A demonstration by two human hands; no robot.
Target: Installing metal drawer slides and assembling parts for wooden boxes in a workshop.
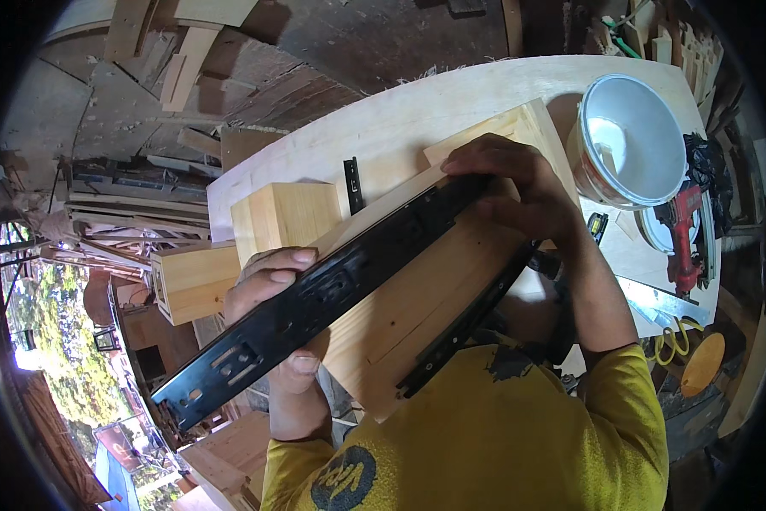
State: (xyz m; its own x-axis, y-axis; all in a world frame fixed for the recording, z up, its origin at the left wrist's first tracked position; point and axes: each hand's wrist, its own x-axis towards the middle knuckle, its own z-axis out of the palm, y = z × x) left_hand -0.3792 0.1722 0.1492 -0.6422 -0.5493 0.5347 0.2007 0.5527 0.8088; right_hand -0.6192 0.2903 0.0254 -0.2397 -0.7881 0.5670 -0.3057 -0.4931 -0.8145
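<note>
A pale wooden drawer box is held tilted in front of my chest. Along its upper side runs a long black drawer slide, which juts out past the box at the lower left. A second black slide lies along the box's lower edge. My left hand is closed round the first slide near its middle, fingers above and thumb below. At the far right end my right hand wraps over the slide and the box's edge; some of its fingertips are in shadow.
Behind the drawer is a pale worktable bearing wooden boxes, a short black slide piece, a white bucket and a red power tool. A yellow coiled hose hangs at right. Scrap boards lie beyond the table.
</note>
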